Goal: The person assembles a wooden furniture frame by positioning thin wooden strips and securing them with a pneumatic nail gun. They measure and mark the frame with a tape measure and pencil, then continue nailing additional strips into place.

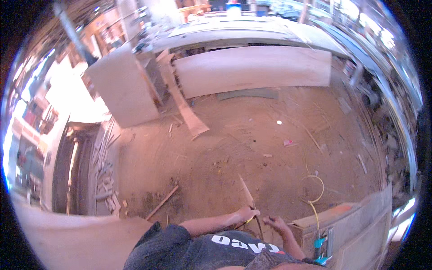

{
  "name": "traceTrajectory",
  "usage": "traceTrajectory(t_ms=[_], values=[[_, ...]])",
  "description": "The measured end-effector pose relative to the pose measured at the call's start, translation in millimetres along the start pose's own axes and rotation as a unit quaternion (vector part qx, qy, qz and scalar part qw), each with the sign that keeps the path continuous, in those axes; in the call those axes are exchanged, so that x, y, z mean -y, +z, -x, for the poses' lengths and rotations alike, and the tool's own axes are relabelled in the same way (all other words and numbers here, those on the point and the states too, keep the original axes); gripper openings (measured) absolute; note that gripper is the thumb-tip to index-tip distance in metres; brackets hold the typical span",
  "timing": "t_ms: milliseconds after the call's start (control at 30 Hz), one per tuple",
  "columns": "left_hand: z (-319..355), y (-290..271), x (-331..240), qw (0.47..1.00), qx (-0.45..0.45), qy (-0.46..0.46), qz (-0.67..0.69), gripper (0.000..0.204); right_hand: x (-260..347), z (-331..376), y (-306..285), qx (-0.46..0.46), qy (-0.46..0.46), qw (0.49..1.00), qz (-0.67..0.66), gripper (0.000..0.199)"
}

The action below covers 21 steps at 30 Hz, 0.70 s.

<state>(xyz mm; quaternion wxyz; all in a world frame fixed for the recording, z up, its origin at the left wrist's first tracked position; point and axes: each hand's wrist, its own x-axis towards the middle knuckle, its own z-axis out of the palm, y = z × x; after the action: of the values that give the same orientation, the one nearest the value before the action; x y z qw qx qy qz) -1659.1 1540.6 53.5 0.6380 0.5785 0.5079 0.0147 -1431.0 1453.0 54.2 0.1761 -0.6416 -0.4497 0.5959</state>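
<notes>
Close to my body, my left hand (246, 213) is closed around a narrow wooden strip (245, 189). The strip's pointed far end rises away from me over the floor, and its lower part runs down past my hand. A small yellow bit (249, 220) shows beside my left fingers; its kind is unclear. Just to the right, my right hand (276, 223) has its fingers curled in near the strip, apart from my left hand. Whether anything sits inside those fingers is too small to make out.
Wood scraps litter the dusty floor (216, 155). A long pale board (252, 69) leans at the far bench; another panel (123, 85) stands left. A yellow cord (316, 198) loops toward a wooden box (351, 225) with a teal-ended metal tool (325, 245) on my right.
</notes>
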Motion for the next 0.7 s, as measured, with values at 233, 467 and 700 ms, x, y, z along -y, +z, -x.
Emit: traceTrajectory(t_ms=[233,467,700], values=[[-61.1,-57.6,24.7,0.969,-0.106,-0.056,0.216,0.047,78.1,23.0,58.1,-0.082,0.022,0.917,0.391,0.043],[-80.2,-188.5,72.2,0.983,-0.086,-0.072,0.142,0.061,126.9,-96.3,97.0,-0.102,-0.007,0.861,0.499,0.038],[44.3,-383.6,222.6,0.950,-0.142,0.159,0.230,0.039,194.4,-191.8,114.0,-0.097,0.024,0.827,0.553,0.048]])
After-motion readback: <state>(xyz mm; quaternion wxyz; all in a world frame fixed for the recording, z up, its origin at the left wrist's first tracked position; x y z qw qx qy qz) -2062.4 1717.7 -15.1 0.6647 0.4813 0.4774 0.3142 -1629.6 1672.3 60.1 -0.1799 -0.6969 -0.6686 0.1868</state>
